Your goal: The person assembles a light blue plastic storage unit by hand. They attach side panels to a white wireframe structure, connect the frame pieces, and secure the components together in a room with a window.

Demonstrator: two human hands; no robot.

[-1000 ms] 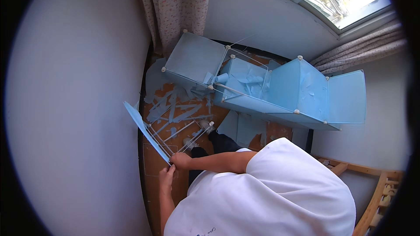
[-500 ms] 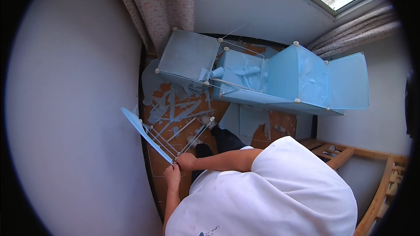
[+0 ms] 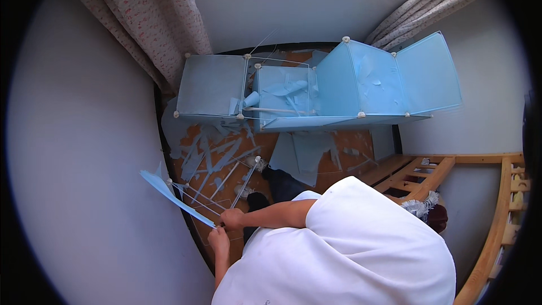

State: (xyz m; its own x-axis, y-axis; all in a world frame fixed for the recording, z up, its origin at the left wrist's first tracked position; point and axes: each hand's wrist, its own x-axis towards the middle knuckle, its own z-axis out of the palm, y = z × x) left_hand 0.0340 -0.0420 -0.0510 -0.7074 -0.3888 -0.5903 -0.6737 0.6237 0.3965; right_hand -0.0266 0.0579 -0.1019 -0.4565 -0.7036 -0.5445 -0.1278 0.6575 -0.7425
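A thin light-blue panel [image 3: 179, 198] slants from the left wall down to my hands, edge-on, with a torn flap at its far end. My left hand [image 3: 219, 239] pinches its near corner from below. Just above, my right hand [image 3: 231, 218] is closed at the same corner, where the panel meets a white wire frame [image 3: 247, 184]; its fingertips are partly hidden. A small dark bit shows between the hands, too small to name. The frame stands on the floor beside my shoes, with white connectors at its corners.
Torn blue sheet scraps [image 3: 212, 152] litter the brown floor [image 3: 248, 146]. Ahead stands a blue cube storage unit [image 3: 339, 87] with loose scraps inside and one panel [image 3: 429, 76] swung out. A wooden slatted frame [image 3: 499, 214] is at right, a patterned curtain [image 3: 141, 17] at left.
The whole view has shifted, so the storage unit sits further left. Both hands stay at the panel's near corner, slightly lower in view. More of the wooden frame shows.
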